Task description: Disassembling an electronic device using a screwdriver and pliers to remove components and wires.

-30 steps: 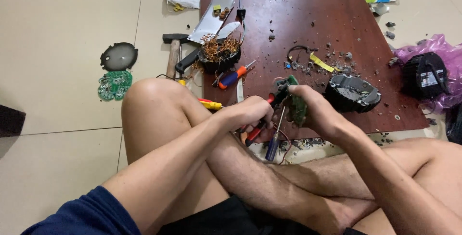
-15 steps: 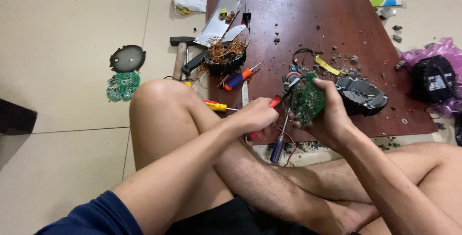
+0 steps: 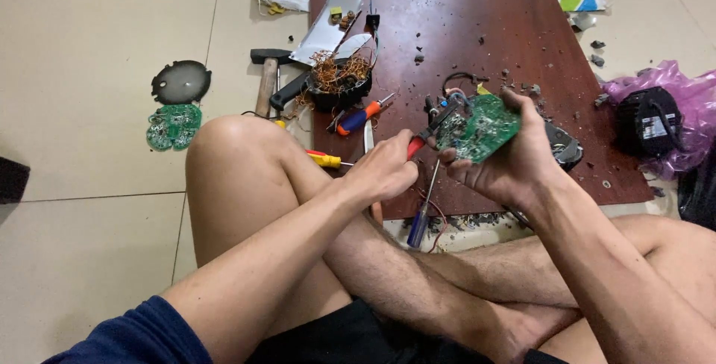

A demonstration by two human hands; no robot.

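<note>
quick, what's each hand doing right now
left hand: closed on red-handled pliers
right hand: closed, holding green circuit board

We sit behind the board [image 3: 522, 43], which lies on the floor [image 3: 89, 36]. On it, a coil housing [image 3: 339, 84] lies far left; a hammer [image 3: 265, 73] and two discs [image 3: 177, 103] lie left of it.

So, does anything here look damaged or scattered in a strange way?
Yes. Dark broken fragments lie strewn over the brown board. A black round housing at its left edge spills tangled copper wire. The left hand works red-handled pliers on a green circuit board held in the right hand.
</note>
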